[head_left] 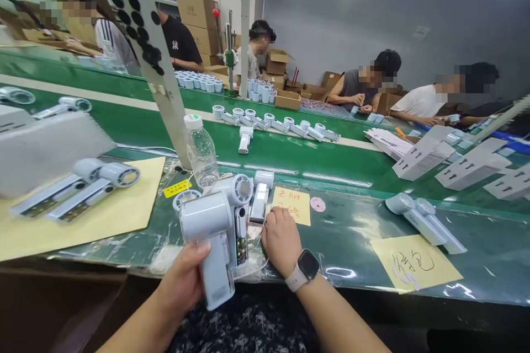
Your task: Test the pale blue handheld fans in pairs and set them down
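Observation:
My left hand (184, 278) is wrapped round the handle of a pale blue handheld fan (209, 231), held upright at the near table edge. A second fan unit (240, 215) with an exposed circuit board leans right beside it, touching it. My right hand (280, 238), with a smartwatch on the wrist, rests knuckles up on the table with its fingers curled near a white fan part (260, 198); what the fingers hold is hidden. A thin white cable (252, 271) runs under that wrist.
A clear water bottle (201, 149) stands behind the fans. Two fans (86, 187) lie on yellow paper at left, two more (422, 220) at right by a yellow note (414, 262). A green conveyor (290, 149) carries a row of fans (277, 121). Several people work opposite.

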Demonstrator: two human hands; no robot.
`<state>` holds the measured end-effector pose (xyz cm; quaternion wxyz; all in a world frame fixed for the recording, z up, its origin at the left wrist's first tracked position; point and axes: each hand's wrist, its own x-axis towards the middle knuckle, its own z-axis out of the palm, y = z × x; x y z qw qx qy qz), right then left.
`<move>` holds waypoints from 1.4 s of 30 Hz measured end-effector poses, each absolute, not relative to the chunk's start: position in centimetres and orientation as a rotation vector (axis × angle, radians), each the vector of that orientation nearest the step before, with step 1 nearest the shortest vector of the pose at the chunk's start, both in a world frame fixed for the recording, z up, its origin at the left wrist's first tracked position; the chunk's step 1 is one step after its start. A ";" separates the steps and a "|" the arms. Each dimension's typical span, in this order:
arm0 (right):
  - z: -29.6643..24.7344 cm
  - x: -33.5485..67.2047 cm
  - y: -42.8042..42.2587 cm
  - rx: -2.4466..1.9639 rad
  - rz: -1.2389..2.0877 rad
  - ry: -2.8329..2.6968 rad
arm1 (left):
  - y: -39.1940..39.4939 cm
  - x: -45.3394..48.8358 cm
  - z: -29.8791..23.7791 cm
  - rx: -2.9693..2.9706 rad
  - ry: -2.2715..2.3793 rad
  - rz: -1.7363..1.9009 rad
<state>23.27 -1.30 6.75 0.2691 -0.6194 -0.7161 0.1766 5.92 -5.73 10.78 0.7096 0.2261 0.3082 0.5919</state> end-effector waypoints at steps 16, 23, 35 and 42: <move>9.2 21.3 -8.5 -1.036 1.544 -1.506 | -3.8 7.2 11.2 0.528 0.480 1.421; 7.9 19.4 -9.7 -1.041 1.707 -1.197 | -4.1 6.6 10.6 0.646 0.492 1.491; 8.8 20.1 -9.4 -0.902 1.268 -1.587 | -4.2 6.5 11.4 0.494 0.427 1.521; 8.2 19.6 -9.5 -1.048 1.532 -1.277 | -5.1 6.5 12.1 0.586 0.397 1.522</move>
